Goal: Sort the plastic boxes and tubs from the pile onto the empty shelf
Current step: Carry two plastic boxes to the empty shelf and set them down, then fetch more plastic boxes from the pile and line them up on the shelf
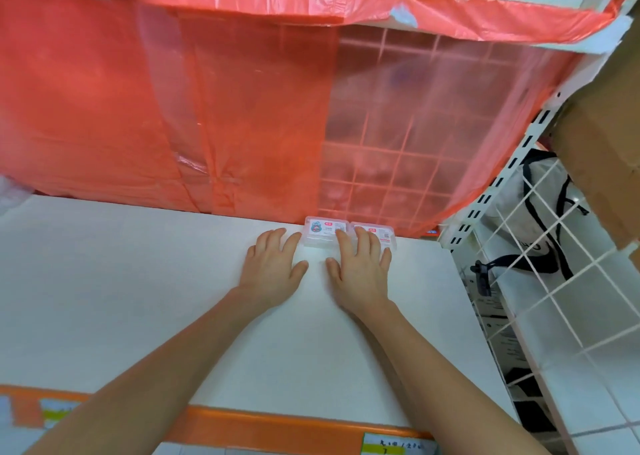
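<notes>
Both hands are flat on the white shelf (138,281), side by side with a narrow gap between the thumbs. The left grip (273,267) is spread, fingers straight, palm down on the bare board. Its fingertips reach just beside the left edge of the left box (320,234), though whether the index finger touches it is hard to tell. The right grip (360,271) is spread too, holding nothing. Its straight fingers lie over the seam where the two boxes meet and across the top of the right box (385,235).

Both boxes are small, clear and labelled. They sit just beyond the fingertips, touching each other and pushed up against the back of the shelf. Right behind them hangs a red plastic sheet (207,108), with a wire grid (398,142) showing through it beyond the right grip.

Out past the right grip stands a white wire panel (554,298), with a black-and-white bag (540,205) behind its mesh and a cardboard box (606,125) above. Back near the elbows, an orange strip (277,427) runs along the shelf's front edge.
</notes>
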The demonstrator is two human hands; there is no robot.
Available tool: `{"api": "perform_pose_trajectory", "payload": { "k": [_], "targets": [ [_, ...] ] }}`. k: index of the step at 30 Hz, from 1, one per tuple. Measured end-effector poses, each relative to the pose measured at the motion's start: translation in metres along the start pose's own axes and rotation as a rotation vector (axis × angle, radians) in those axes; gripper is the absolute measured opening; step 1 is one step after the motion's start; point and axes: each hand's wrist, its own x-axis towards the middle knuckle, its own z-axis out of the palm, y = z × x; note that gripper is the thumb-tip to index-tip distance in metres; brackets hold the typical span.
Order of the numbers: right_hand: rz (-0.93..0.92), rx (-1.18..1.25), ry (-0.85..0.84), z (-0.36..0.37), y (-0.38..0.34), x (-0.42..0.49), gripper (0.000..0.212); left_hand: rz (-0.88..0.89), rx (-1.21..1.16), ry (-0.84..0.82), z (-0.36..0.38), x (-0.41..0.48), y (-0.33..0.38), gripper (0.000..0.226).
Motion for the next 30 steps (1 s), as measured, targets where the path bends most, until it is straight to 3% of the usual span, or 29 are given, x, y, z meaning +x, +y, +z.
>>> {"api": "perform_pose_trajectory", "payload": {
  "k": [4,7,10,15,19,23,30],
  "targets": [
    [-0.16,-0.03,-0.062,0.003,-0.045,-0.003,0.07,-0.073,0.0,0.051,-0.017,-0.018,-0.037,0.054],
    [-0.269,-0.037,-0.069,0.012,-0.082,-0.003,0.053,-0.15,0.022,0.087,-0.033,-0.039,-0.073,0.052],
    [-0.387,-0.052,-0.085,0.019,-0.134,-0.006,0.051,-0.243,0.05,0.134,-0.052,-0.066,-0.119,0.052],
    [-0.55,-0.027,-0.122,0.035,-0.236,-0.022,0.05,-0.38,0.057,0.209,-0.087,-0.132,-0.205,0.094],
    [-0.629,0.0,-0.166,0.049,-0.319,-0.045,0.048,-0.466,0.032,0.268,-0.108,-0.188,-0.277,0.079],
    [-0.673,0.016,-0.161,0.061,-0.394,-0.066,0.048,-0.546,-0.003,0.185,-0.127,-0.236,-0.341,0.063],
    [-0.678,0.02,-0.18,0.084,-0.479,-0.092,0.049,-0.577,0.072,0.236,-0.139,-0.278,-0.413,0.094]
  ]
}}
